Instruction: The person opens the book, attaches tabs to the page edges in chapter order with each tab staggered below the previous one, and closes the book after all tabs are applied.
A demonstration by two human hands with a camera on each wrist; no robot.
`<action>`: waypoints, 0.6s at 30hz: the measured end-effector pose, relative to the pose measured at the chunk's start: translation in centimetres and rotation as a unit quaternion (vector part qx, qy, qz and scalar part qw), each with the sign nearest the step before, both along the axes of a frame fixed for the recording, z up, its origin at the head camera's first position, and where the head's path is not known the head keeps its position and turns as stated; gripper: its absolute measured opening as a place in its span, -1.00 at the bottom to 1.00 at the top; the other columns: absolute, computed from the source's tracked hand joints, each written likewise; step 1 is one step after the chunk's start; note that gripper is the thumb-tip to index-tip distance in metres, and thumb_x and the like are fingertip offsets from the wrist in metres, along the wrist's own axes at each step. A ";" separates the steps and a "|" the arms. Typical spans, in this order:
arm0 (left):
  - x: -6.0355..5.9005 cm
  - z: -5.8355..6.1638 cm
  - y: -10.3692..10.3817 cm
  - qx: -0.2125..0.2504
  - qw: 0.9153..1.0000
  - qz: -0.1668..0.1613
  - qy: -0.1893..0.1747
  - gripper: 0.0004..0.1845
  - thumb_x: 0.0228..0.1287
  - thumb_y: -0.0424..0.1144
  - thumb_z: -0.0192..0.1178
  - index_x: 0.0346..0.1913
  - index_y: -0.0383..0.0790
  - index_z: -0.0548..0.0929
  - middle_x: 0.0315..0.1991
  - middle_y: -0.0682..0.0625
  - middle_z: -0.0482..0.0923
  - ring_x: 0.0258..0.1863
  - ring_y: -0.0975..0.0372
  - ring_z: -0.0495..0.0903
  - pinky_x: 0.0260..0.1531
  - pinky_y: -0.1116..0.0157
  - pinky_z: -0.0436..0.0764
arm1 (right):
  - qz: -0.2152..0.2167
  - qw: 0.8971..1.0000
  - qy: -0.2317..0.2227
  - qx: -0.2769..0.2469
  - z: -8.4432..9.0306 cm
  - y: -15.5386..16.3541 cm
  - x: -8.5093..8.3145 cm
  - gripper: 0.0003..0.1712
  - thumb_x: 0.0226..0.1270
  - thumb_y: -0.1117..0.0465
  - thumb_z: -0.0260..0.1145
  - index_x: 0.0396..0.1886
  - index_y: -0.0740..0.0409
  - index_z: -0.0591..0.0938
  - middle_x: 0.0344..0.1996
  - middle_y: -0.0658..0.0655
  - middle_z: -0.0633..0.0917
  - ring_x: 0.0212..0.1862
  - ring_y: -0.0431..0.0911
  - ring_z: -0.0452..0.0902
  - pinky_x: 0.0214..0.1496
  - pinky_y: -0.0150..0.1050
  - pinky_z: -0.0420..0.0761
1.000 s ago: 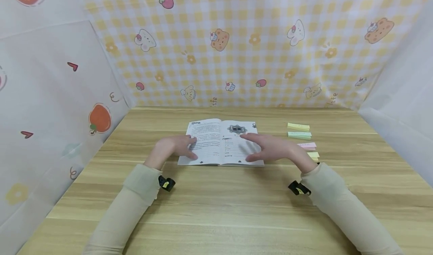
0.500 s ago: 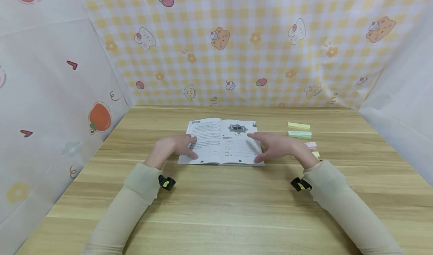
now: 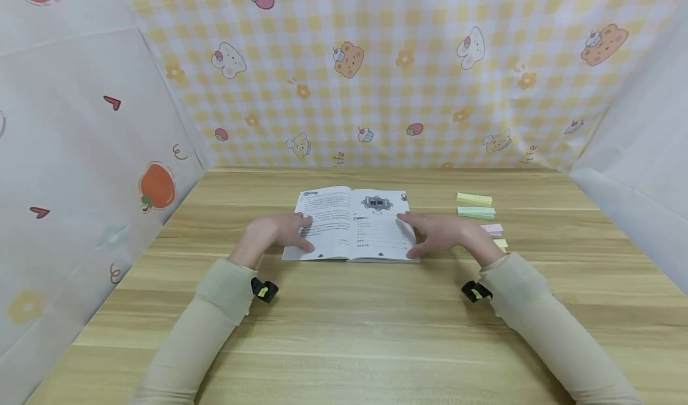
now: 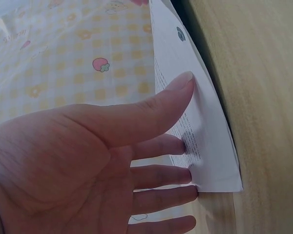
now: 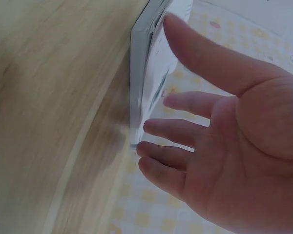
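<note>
An open book [image 3: 352, 223] lies flat on the wooden table [image 3: 349, 327], printed pages up. My left hand [image 3: 282, 232] rests on the left page with straight fingers; the left wrist view shows that left hand [image 4: 88, 161] with its thumb and fingertips lying on the page [image 4: 205, 141] near its corner. My right hand [image 3: 438, 233] is at the book's right edge, fingers spread and relaxed, holding nothing. In the right wrist view the right hand [image 5: 224, 141] is beside the book's page block [image 5: 139, 83], and I cannot tell whether it touches it.
Several pastel sticky-note pads lie to the right of the book: yellow [image 3: 475, 199], green [image 3: 476, 212], pink [image 3: 493, 229] and another yellow [image 3: 500, 243]. Patterned cloth walls stand at the back [image 3: 349, 70] and left [image 3: 80, 154], a white sheet [image 3: 634, 154] at the right.
My right hand has slid to the right, off the middle of the right page to its outer edge. The left hand and the book have stayed put.
</note>
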State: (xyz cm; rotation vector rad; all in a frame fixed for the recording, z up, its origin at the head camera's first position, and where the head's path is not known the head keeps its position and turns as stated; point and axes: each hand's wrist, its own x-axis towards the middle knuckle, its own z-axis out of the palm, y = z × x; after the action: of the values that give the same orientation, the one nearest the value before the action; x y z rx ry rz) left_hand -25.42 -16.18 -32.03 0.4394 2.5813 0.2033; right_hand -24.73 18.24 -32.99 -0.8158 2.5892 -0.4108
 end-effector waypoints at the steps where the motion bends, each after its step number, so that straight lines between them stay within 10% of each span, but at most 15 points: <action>1: 0.0 0.0 0.0 0.002 1.000 0.000 -0.001 -0.12 0.41 0.03 0.25 0.58 -0.29 0.11 0.58 -0.32 -0.07 0.55 -0.14 -0.03 0.49 -0.08 0.04 | -0.002 1.000 -0.002 -0.003 0.0 0.0 0.0 0.02 0.37 0.07 0.42 0.59 0.36 0.06 0.53 0.43 0.12 0.53 0.27 0.03 0.52 0.18 0.08; 7: -0.1 -0.1 0.0 0.004 1.000 0.003 -0.003 -0.13 0.41 0.02 0.25 0.58 -0.28 0.11 0.58 -0.33 -0.07 0.55 -0.14 -0.03 0.49 -0.07 0.04 | 0.003 1.000 0.003 -0.016 -0.4 0.2 -0.3 -0.03 0.36 0.14 0.42 0.55 0.42 0.11 0.42 0.42 0.33 0.37 0.20 0.30 0.45 0.17 0.25; 18: -0.2 -0.2 0.1 0.003 1.000 0.007 -0.008 -0.12 0.41 0.03 0.25 0.59 -0.26 0.09 0.59 -0.31 -0.09 0.56 -0.13 -0.04 0.49 -0.09 0.04 | 0.005 1.000 0.012 0.007 -0.6 0.0 -0.3 -0.02 0.36 0.04 0.41 0.57 0.36 0.12 0.48 0.42 0.23 0.46 0.26 0.21 0.48 0.16 0.19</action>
State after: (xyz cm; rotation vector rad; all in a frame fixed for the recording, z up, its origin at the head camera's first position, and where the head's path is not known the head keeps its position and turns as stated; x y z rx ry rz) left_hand -25.58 -16.05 -32.22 0.4212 2.5692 0.2183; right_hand -25.05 18.21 -33.59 -0.8343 2.6064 -0.3825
